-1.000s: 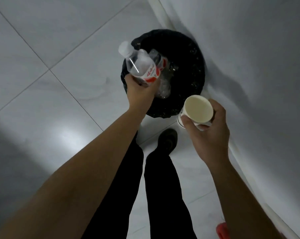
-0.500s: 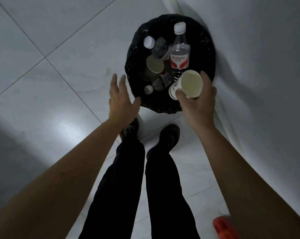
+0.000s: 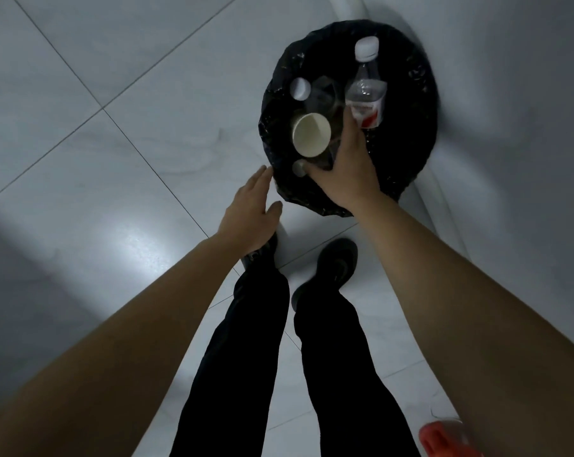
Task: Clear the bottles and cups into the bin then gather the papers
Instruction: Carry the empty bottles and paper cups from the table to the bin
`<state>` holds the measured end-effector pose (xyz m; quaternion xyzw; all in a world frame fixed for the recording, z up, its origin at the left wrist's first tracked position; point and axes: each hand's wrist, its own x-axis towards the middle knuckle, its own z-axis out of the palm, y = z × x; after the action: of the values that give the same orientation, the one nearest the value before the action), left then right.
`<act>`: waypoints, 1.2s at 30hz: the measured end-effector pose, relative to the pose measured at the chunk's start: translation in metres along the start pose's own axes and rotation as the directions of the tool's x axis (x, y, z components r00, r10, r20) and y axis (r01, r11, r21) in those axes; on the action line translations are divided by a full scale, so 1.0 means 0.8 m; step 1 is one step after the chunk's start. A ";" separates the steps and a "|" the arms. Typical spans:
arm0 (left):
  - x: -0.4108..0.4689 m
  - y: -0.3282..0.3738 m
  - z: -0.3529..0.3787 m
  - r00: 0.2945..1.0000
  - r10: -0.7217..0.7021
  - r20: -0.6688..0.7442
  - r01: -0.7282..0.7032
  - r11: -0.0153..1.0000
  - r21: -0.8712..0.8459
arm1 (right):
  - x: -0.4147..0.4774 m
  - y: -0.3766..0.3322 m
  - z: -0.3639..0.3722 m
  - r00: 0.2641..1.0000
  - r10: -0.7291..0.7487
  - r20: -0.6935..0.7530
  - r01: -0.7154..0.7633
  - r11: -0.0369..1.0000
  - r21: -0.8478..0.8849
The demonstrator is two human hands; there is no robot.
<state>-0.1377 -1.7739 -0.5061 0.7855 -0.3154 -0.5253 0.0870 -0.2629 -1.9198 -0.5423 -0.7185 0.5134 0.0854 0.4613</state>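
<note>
Right hand (image 3: 343,173) reaches over the round bin (image 3: 410,153) with its crinkly black liner, fingers spread loose and gripping nothing, right beside a pale paper cup (image 3: 311,134) lying in there mouth-up. Left hand (image 3: 251,214) hangs flat and empty just outside the rim. Clear plastic bottle (image 3: 365,94) with a red label and white cap sits in the bin, over glossy grey floor tiles (image 3: 114,143).

— What is carried by the floor (image 3: 114,133)?
— Pale glossy tiles are seen; a black-lined bin (image 3: 407,159) is stood on them by the wall, 2 dark shoes (image 3: 331,268) are planted near it, and a red object (image 3: 440,438) is partly seen.
</note>
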 end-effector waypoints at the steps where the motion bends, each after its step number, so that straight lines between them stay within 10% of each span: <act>1: -0.008 0.002 -0.004 0.999 -0.004 -0.035 0.004 1.000 0.000 | -0.015 0.001 -0.008 1.000 0.018 0.006 -0.018 1.000 -0.022; 9: -0.190 0.068 -0.108 0.951 -0.132 -0.278 0.102 0.988 -0.120 | -0.217 -0.058 -0.150 0.993 0.119 -0.001 -0.118 0.986 -0.118; 18: -0.552 0.191 -0.269 0.809 -0.183 -0.558 -0.092 0.899 -0.428 | -0.446 -0.330 -0.349 0.984 -0.137 -0.116 0.148 0.985 0.089; 25: -0.785 0.241 -0.262 0.455 -0.287 -0.843 -0.406 0.776 -0.483 | -0.603 -0.471 -0.413 0.840 -0.502 -0.206 0.542 0.788 0.293; 36: -0.929 0.237 -0.068 -0.026 -0.641 -0.767 -0.412 0.706 -0.576 | -0.695 -0.443 -0.349 0.544 -0.806 0.235 0.758 0.592 0.274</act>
<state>-0.3514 -1.4972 0.1788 0.8352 0.1464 0.1215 0.5159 -0.3264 -1.7460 0.1494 -0.8116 0.0565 -0.0448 0.5797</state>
